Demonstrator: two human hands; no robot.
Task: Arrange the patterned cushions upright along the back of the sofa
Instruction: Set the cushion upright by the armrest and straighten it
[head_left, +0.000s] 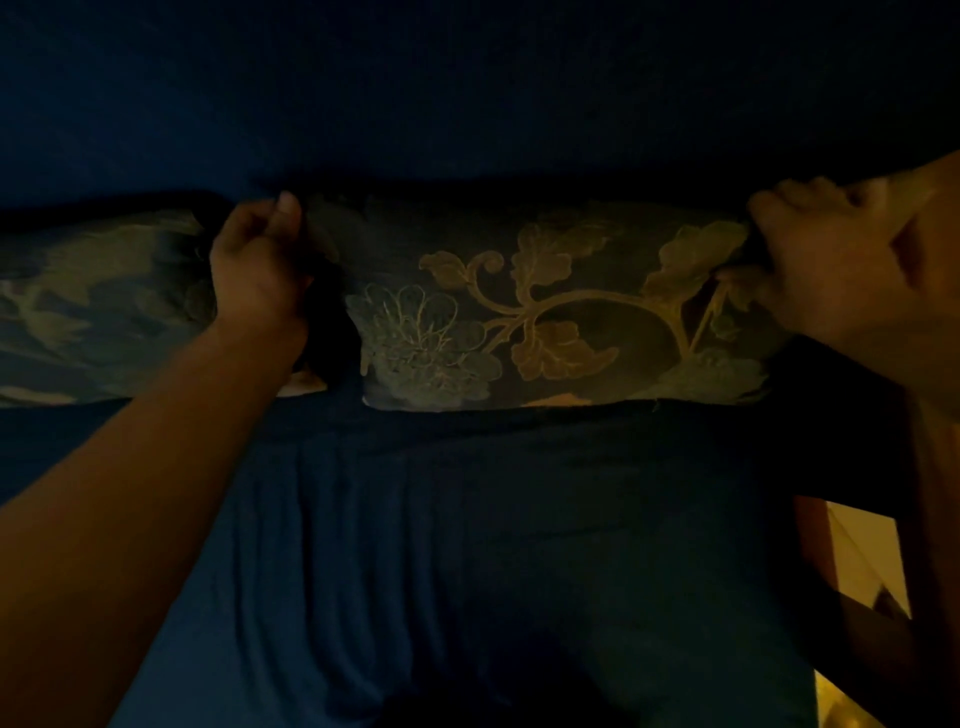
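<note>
Dim blue sofa (467, 545); my left hand (257, 270) and right hand (831, 260) each grip the floral cushion's (545, 306) top corners, fingers clenched.

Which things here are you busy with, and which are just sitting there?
Busy with:
- middle flowery cushion, gripped at both top corners
- left hand and right hand, doing the gripping
- second flowery cushion, beside it on the left
- blue sofa back, which the cushions lean on

Just sitting there:
- blue sofa seat
- yellowish floor, lower right
</note>
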